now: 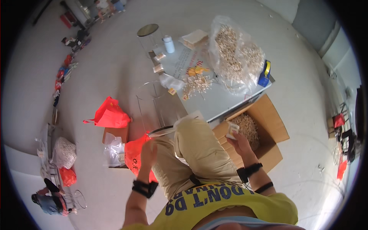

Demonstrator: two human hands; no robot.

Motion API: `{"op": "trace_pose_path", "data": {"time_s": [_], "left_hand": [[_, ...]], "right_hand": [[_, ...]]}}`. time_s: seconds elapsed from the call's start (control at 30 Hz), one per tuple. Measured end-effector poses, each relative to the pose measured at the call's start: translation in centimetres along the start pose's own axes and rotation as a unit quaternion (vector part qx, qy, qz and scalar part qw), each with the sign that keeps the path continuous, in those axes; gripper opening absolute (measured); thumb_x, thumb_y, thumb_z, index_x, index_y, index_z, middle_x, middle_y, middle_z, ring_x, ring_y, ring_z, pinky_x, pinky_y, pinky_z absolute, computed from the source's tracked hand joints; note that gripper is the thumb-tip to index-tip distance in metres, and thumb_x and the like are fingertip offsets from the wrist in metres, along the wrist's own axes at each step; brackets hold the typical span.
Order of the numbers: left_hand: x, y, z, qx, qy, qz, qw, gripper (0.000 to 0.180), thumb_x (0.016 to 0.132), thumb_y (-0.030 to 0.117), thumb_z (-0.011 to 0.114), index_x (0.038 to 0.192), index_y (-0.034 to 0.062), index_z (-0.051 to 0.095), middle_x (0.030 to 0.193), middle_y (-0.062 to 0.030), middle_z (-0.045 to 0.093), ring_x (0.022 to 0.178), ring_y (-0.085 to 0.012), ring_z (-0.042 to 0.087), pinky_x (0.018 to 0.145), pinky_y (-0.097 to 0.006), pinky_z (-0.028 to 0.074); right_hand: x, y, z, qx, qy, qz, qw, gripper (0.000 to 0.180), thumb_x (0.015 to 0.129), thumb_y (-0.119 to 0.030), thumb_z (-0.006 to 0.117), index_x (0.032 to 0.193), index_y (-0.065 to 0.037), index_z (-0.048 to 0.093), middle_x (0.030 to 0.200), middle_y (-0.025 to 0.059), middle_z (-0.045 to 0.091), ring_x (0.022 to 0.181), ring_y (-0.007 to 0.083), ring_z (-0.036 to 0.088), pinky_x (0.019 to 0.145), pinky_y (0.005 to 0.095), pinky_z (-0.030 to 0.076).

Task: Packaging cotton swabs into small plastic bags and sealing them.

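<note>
My right hand (241, 143) is closed on a small white packet with a yellowish mark (232, 130). It is over the near-left side of an open cardboard box (274, 119), which holds a heap of thin pale sticks (247, 128) that look like cotton swabs. Beside my knee, my left hand (149, 152) is above a red bag (134, 153). Its fingers are blurred, and I cannot make out anything in them. On the grey table (218, 103) lies a loose pile of swab-like sticks (198, 85), with small packets (172, 91) to its left.
Large clear bags of sticks (232, 57) fill the table's far right, beside a blue and yellow object (264, 74). A light blue bottle (168, 44) stands at the far left. Wire-legged stools (148, 30) and another red bag (111, 113) are left of the table. People sit farther off.
</note>
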State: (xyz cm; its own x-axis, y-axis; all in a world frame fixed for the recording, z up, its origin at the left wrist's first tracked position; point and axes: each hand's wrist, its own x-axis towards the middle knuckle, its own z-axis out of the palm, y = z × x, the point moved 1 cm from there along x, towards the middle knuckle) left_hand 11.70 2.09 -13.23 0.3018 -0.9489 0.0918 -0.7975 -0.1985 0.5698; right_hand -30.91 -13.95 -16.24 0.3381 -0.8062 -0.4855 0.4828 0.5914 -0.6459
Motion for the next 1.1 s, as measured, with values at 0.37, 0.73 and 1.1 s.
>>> {"op": "trace_pose_path", "data": {"time_s": [0.37,0.73,1.1], "left_hand": [[-10.7,-0.3,8.4,0.075,0.021,-0.172,0.982,0.066,0.085,0.035,0.068,0.144,0.0178,0.044,0.16,-0.0146,0.021,0.148,-0.0369,0.016,0.115,-0.062,0.018],[-10.4,0.1,8.8,0.077,0.039,-0.162,0.983,0.062,0.086,0.035,0.067,0.142,0.0184,0.048,0.159,-0.0134,0.023,0.148,-0.0355,0.016,0.116,-0.06,0.018],[-9.3,1.0,8.4,0.065,0.022,-0.152,0.986,0.055,0.09,0.038,0.063,0.14,0.0187,0.051,0.159,-0.0124,0.023,0.148,-0.0338,0.018,0.116,-0.06,0.018]], "right_hand": [[18.3,-11.6,24.4,-0.079,-0.123,-0.036,0.989,0.046,0.098,-0.024,0.057,0.136,0.0,0.044,0.124,0.0167,0.058,0.11,0.0301,0.062,0.094,0.0418,0.053],[-3.8,-6.8,5.1,-0.292,0.011,-0.106,0.95,0.037,0.101,-0.021,0.053,0.134,-0.004,0.05,0.111,0.0105,0.067,0.097,0.018,0.067,0.08,0.0281,0.054],[-17.7,-10.8,-4.2,-0.155,0.206,-0.284,0.924,0.025,0.101,-0.017,0.051,0.122,-0.004,0.059,0.102,0.0067,0.068,0.089,0.0137,0.065,0.079,0.0278,0.053]]}}
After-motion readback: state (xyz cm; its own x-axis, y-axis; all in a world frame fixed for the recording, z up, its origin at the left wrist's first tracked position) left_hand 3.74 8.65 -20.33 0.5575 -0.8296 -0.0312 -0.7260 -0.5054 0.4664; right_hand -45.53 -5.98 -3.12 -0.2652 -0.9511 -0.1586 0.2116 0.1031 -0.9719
